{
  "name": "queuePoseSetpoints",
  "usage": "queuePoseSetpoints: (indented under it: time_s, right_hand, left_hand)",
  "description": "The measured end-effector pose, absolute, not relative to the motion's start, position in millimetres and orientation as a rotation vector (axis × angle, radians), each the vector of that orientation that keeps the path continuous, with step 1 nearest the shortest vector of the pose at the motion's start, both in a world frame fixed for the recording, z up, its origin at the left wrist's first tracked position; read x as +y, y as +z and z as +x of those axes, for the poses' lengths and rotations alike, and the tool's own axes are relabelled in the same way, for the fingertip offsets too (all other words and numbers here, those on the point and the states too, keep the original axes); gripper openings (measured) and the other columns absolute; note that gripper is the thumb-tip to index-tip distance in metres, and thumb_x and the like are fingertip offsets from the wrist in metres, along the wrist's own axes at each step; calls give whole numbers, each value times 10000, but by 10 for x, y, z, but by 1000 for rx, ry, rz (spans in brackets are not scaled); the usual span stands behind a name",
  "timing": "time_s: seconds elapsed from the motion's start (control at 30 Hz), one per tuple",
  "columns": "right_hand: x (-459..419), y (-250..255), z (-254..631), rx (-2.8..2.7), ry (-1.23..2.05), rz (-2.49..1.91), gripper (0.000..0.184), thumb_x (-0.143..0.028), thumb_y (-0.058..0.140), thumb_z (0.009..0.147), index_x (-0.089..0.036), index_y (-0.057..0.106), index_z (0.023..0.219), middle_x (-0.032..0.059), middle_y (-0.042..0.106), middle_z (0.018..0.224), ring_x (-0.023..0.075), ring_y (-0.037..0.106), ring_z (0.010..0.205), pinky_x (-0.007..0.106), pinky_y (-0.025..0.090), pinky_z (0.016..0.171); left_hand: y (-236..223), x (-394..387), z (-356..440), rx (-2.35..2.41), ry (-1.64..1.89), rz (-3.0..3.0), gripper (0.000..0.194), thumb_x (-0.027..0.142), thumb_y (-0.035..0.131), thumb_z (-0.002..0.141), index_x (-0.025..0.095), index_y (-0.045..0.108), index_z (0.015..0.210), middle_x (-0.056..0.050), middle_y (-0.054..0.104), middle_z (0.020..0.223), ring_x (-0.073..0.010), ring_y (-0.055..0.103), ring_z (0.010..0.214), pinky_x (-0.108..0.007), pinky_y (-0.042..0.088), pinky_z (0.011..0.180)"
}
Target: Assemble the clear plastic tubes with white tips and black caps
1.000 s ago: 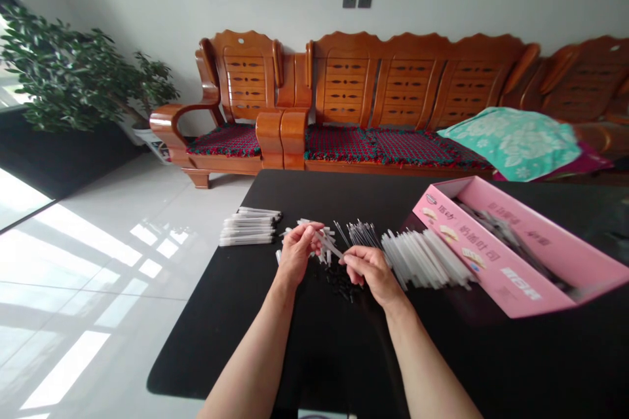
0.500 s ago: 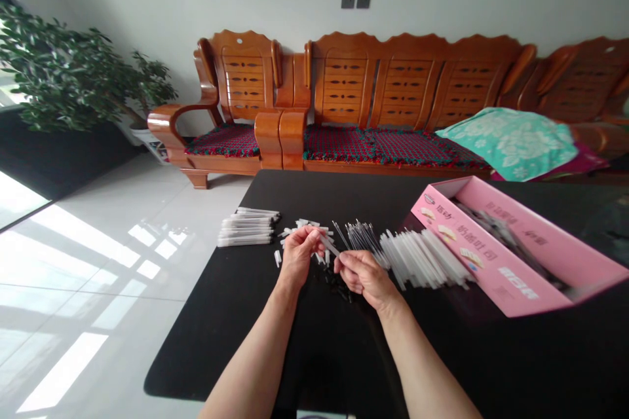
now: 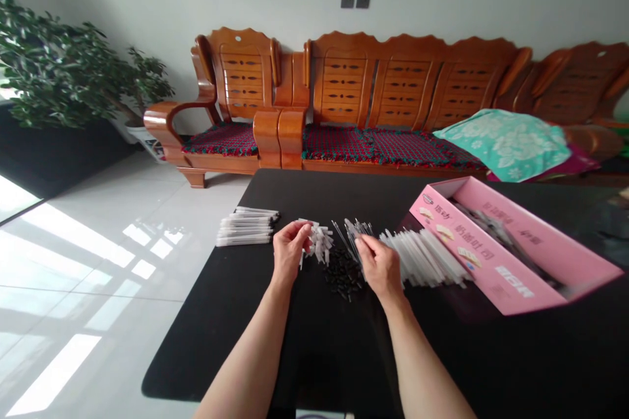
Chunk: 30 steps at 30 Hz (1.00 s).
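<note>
1. Your left hand [image 3: 291, 252]: fingers [image 3: 297, 231] curled nearly closed at the white plastic pieces [image 3: 320, 242], left of the black plugs [image 3: 343, 277]. Grip unclear.
2. Your right hand [image 3: 381, 268]: fingers [image 3: 362, 244] at the thin refills [image 3: 356, 230], right of the plugs. Cannot tell if gripping.
3. Risk: a careless wrist could scatter the loose plugs across the desk [image 3: 334, 353] or snag refills on the clear tubes [image 3: 425, 259].

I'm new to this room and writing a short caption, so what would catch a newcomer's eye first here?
A bright pink open cardboard box sits at the right end of the black table, beside a fan of clear plastic tubes. At the table's middle, the left hand and right hand sit on either side of a heap of small black pieces. Behind the table, a long carved wooden sofa with red woven cushions lines the wall.
</note>
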State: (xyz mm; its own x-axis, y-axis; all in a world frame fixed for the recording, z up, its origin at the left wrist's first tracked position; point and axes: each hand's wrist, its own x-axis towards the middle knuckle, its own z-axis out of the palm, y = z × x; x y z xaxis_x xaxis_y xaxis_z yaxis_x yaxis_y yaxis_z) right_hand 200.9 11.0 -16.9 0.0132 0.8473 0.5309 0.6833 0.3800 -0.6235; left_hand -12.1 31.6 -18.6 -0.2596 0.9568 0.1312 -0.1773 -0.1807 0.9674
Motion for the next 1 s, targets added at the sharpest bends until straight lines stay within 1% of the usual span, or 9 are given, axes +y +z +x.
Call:
queuePoseSetpoints:
  time_s: [0.07, 0.13, 0.23, 0.3, 0.4, 0.5, 0.7, 0.87, 1.0]
  right_hand:
    - [159, -191, 2254, -1588, -23, -1535, 373, -402, 514, 938, -151, 778, 1018, 131, 753, 854, 244, 650, 762, 312, 440, 709]
    - [186, -206, 2559, -1468, -240, -1755, 346, -345, 552, 890, -144, 790, 1039, 147, 749, 836, 269, 626, 746, 346, 418, 690]
    - [183, -232, 2955, -1315, -436, -2025, 305, -274, 609, 804, -130, 811, 980, 161, 715, 737, 280, 581, 698, 376, 374, 666]
    - [167, -257, 3103, -1265, -510, -2129, 276, -262, 630, 770, -148, 818, 937, 158, 704, 734, 281, 564, 702, 386, 349, 665]
    - [157, -298, 3166, -1235, -596, -2156, 261, -268, 628, 759, -170, 816, 911, 151, 694, 741, 295, 557, 730, 394, 324, 666]
    - [192, -327, 3105, -1239, -692, -2021, 272, -287, 619, 773, -158, 801, 929, 135, 672, 691, 294, 551, 722, 388, 322, 665]
    - [289, -382, 2651, -1383, -623, -1633, 216, -236, 566, 872, -122, 747, 841, 126, 703, 743, 243, 585, 719, 351, 404, 711]
    - [270, -409, 2405, -1505, -532, -1540, 237, -262, 532, 917, -137, 722, 850, 121, 697, 745, 240, 588, 736, 346, 418, 743]
    - [261, -401, 2407, -1468, -466, -1570, 258, -285, 516, 915, -140, 718, 847, 131, 693, 750, 248, 586, 727, 348, 421, 725]
  left_hand:
    - [-223, 304, -85, 1285, 1534, 1152, 311, 438, 720, 784, 156, 717, 914, 19, 613, 603, -95, 519, 450, -196, 389, 424]
    - [-249, 303, -84, 1431, 1486, 1281, 260, 418, 702, 801, 182, 708, 909, 22, 626, 612, -108, 551, 475, -203, 409, 459]
    - [-246, 299, -92, 1633, 1414, 1498, 148, 348, 694, 812, 204, 718, 836, 12, 667, 652, -125, 598, 557, -226, 455, 574]
    - [-230, 297, -83, 1727, 1374, 1628, 91, 296, 697, 807, 212, 730, 797, 4, 688, 686, -132, 610, 595, -240, 466, 636]
    - [-231, 299, -59, 1767, 1364, 1736, 66, 255, 698, 813, 211, 741, 789, -9, 706, 763, -124, 608, 603, -244, 475, 669]
    - [-270, 302, -34, 1754, 1383, 1756, 70, 254, 706, 821, 207, 750, 849, -14, 702, 835, -104, 594, 581, -237, 482, 666]
    - [-252, 289, -109, 1766, 1451, 1698, 90, 264, 701, 831, 210, 747, 886, -3, 680, 844, -99, 598, 585, -227, 483, 653]
    - [-128, 269, -647, 2055, 1483, 1591, 140, 247, 615, 865, 213, 743, 910, -38, 705, 893, -165, 647, 675, -294, 496, 727]
    - [-145, 232, -1126, 2334, 1102, 1658, 198, 187, 580, 855, 234, 739, 963, -69, 711, 1030, -243, 660, 864, -346, 481, 776]
